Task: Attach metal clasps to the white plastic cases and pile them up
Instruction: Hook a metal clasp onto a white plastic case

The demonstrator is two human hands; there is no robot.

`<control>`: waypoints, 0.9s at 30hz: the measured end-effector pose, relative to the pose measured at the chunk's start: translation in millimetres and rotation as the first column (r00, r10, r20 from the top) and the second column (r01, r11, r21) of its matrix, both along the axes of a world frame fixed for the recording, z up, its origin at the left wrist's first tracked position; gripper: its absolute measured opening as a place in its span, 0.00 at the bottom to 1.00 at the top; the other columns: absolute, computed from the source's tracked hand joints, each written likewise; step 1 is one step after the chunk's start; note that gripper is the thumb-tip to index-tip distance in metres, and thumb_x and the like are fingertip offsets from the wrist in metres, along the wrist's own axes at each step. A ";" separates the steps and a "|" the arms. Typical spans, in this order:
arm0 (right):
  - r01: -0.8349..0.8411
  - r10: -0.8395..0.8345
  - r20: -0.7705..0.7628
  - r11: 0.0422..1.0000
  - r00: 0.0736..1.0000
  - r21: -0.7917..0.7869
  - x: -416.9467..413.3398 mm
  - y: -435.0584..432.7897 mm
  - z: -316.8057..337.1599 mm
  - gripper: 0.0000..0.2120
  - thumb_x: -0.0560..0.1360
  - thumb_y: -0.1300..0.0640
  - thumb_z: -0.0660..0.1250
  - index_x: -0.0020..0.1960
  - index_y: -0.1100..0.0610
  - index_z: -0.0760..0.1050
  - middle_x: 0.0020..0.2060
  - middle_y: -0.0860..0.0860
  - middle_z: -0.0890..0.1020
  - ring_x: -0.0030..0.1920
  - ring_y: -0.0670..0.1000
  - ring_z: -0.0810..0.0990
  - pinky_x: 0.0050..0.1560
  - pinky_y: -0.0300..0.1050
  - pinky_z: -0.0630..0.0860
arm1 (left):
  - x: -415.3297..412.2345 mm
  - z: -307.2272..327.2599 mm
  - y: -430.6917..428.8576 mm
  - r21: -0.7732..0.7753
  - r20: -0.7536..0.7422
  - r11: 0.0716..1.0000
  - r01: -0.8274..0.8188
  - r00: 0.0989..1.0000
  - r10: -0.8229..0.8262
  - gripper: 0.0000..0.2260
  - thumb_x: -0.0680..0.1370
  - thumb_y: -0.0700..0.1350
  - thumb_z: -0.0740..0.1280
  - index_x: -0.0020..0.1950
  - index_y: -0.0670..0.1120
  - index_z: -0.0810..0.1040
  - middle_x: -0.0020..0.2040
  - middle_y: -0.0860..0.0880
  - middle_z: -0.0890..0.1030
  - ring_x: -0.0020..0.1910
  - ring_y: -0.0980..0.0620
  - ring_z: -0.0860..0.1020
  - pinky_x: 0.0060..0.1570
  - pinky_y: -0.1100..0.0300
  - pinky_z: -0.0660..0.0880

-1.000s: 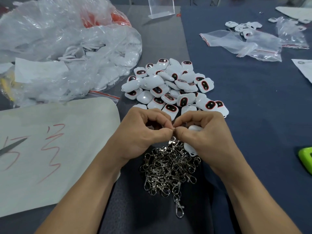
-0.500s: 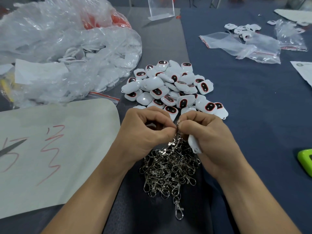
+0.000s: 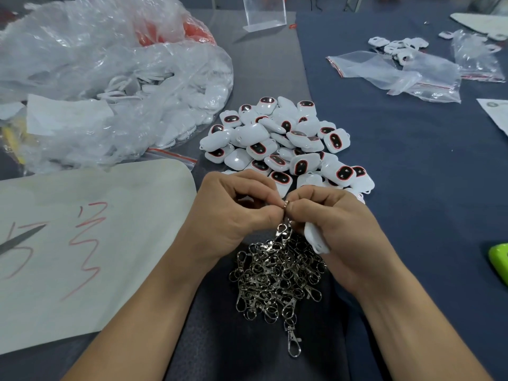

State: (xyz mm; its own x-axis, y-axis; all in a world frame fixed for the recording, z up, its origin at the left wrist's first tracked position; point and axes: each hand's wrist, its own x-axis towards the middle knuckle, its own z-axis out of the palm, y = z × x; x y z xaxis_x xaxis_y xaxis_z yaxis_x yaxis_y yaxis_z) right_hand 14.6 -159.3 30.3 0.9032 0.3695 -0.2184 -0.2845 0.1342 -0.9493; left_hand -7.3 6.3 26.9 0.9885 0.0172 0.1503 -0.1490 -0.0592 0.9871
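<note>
A dark blue tablecloth (image 3: pixel 412 188) is lying under everything. Nearest, a tangled heap of metal clasps (image 3: pixel 277 273) is sitting between the wrists, likely snagging any clasp being lifted. Just above, the left hand (image 3: pixel 233 215) and right hand (image 3: pixel 338 229) are both pinching one small ring (image 3: pixel 286 204) at their fingertips, the right also curling round a white case (image 3: pixel 316 237). The ring may be slipping before catching the case's loop. Beyond, the loose case pile (image 3: pixel 286 141) is risking sliding apart.

Left hand (image 3: pixel 233 213), right hand (image 3: pixel 338 224) pinching clasp ring (image 3: pixel 286 204), case (image 3: pixel 316 239) held
</note>
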 end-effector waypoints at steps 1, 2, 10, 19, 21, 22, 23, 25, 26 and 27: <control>-0.012 0.012 -0.002 1.000 1.000 -0.004 0.0 -0.3 -0.3 0.03 0.64 0.63 0.71 0.37 0.57 0.84 0.36 0.56 0.83 0.39 0.50 0.79 0.50 0.48 0.75 | -0.3 -0.2 -0.3 0.004 0.002 1.000 -0.001 1.000 0.001 0.06 0.60 0.40 0.76 0.33 0.49 0.86 0.40 0.53 0.83 0.39 0.55 0.79 0.41 0.60 0.75; -0.029 0.029 0.002 1.000 1.000 -0.010 -0.1 -0.6 -0.1 0.04 0.64 0.63 0.71 0.37 0.57 0.84 0.36 0.56 0.83 0.40 0.52 0.79 0.51 0.49 0.74 | -0.7 -0.4 -0.7 0.007 0.003 1.000 -0.003 1.000 0.003 0.04 0.60 0.42 0.75 0.32 0.49 0.85 0.40 0.53 0.83 0.39 0.55 0.79 0.41 0.61 0.75; 0.145 -0.055 0.400 0.969 0.915 -0.199 -4.0 -2.9 0.9 0.05 0.65 0.61 0.75 0.37 0.51 0.85 0.28 0.49 0.81 0.31 0.45 0.75 0.32 0.40 0.72 | 0.4 -0.8 -4.1 0.001 0.009 1.000 -0.022 1.000 0.022 0.04 0.59 0.44 0.70 0.30 0.49 0.83 0.39 0.54 0.83 0.38 0.58 0.79 0.38 0.68 0.73; 0.146 0.018 0.569 0.960 0.822 -0.241 -6.3 -8.3 1.7 0.10 0.70 0.69 0.76 0.38 0.56 0.83 0.25 0.47 0.76 0.25 0.41 0.70 0.26 0.35 0.66 | 1.2 -6.0 -6.1 -0.033 -0.028 0.998 -0.044 0.999 0.043 0.04 0.59 0.45 0.70 0.29 0.50 0.84 0.38 0.53 0.84 0.38 0.57 0.79 0.37 0.66 0.74; 0.158 0.023 0.591 0.955 0.806 -0.251 -6.5 -9.1 2.4 0.08 0.70 0.68 0.77 0.38 0.56 0.83 0.25 0.50 0.76 0.25 0.42 0.69 0.26 0.36 0.65 | 1.6 -6.9 -7.4 -0.070 -0.052 0.996 -0.048 0.998 0.044 0.04 0.57 0.45 0.69 0.29 0.50 0.84 0.37 0.53 0.84 0.37 0.57 0.79 0.36 0.66 0.74; 0.160 0.024 0.601 0.955 0.799 -0.251 -6.7 -9.1 3.1 0.07 0.70 0.66 0.76 0.39 0.56 0.83 0.26 0.52 0.77 0.25 0.42 0.69 0.26 0.36 0.65 | 1.4 -7.2 -8.0 -0.096 -0.066 0.994 -0.043 0.997 0.037 0.05 0.57 0.44 0.69 0.29 0.50 0.84 0.37 0.53 0.83 0.36 0.57 0.79 0.36 0.66 0.74; 0.157 0.028 0.606 0.956 0.795 -0.250 -6.6 -9.6 4.1 0.06 0.69 0.65 0.76 0.39 0.56 0.83 0.26 0.52 0.77 0.25 0.42 0.70 0.26 0.36 0.66 | 1.0 -7.8 -8.5 -0.120 -0.077 0.992 -0.038 0.997 0.028 0.05 0.57 0.42 0.70 0.29 0.49 0.84 0.36 0.53 0.83 0.36 0.57 0.79 0.36 0.66 0.74; 0.140 0.043 0.588 0.955 0.808 -0.262 -5.5 -10.3 6.2 0.05 0.69 0.64 0.77 0.39 0.55 0.84 0.28 0.53 0.79 0.26 0.45 0.73 0.26 0.39 0.68 | 0.1 -8.6 -9.2 -0.155 -0.101 0.987 -0.036 0.995 0.021 0.06 0.58 0.39 0.70 0.29 0.48 0.84 0.35 0.52 0.83 0.36 0.57 0.79 0.37 0.66 0.75; 0.150 0.024 0.555 0.952 0.831 -0.267 -4.2 -10.8 6.6 0.06 0.70 0.63 0.77 0.39 0.54 0.84 0.29 0.54 0.80 0.27 0.50 0.75 0.27 0.43 0.70 | -0.2 -8.8 -9.7 -0.164 -0.111 0.986 -0.039 0.994 0.021 0.06 0.58 0.38 0.70 0.29 0.47 0.84 0.35 0.52 0.83 0.36 0.57 0.79 0.37 0.65 0.74; 0.185 -0.028 0.504 0.947 0.863 -0.263 -2.5 -11.4 6.4 0.06 0.70 0.62 0.78 0.39 0.53 0.85 0.31 0.56 0.82 0.29 0.53 0.77 0.29 0.46 0.72 | -0.1 -9.0 -9.8 -0.153 -0.112 0.987 -0.048 0.993 0.031 0.04 0.58 0.40 0.70 0.30 0.47 0.84 0.35 0.51 0.83 0.37 0.55 0.78 0.38 0.63 0.74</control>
State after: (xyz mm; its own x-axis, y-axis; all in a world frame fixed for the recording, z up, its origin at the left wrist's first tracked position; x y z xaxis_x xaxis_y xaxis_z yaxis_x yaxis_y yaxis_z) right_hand 12.1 -170.7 36.7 0.9505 0.2545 0.1781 0.2250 -0.1689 -0.9596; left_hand -7.4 -3.5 17.9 0.9968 0.0717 0.0347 -0.0412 0.0917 0.9949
